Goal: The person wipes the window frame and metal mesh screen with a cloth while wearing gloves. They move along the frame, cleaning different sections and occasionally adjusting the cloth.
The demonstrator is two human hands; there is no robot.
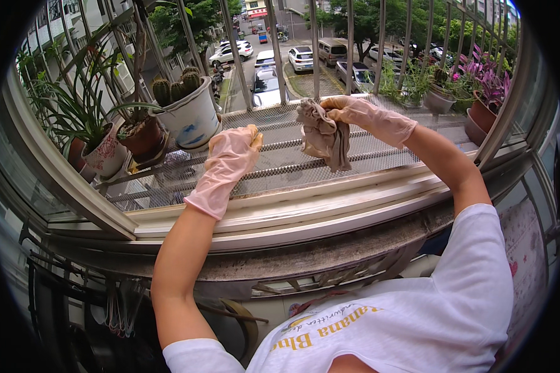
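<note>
My right hand (354,114), in a thin pinkish rubber glove, grips a crumpled beige-brown cloth (324,135). The cloth hangs from the fingers above the metal mesh floor (280,161) of the window cage. My left hand (235,151), gloved alike, is curled over the mesh to the left of the cloth. Nothing shows in it, though its fingertips are partly hidden. Both hands reach out past the pale sliding-window track (336,198). Beyond them stand upright metal bars (314,56).
On the left of the cage stand a white pot (189,116) of cacti, a brown pot (142,140) and a patterned pot (105,156). A grey pot (438,100) and a purple-leaved plant (487,74) are at the right. A stone ledge (280,261) runs below the track.
</note>
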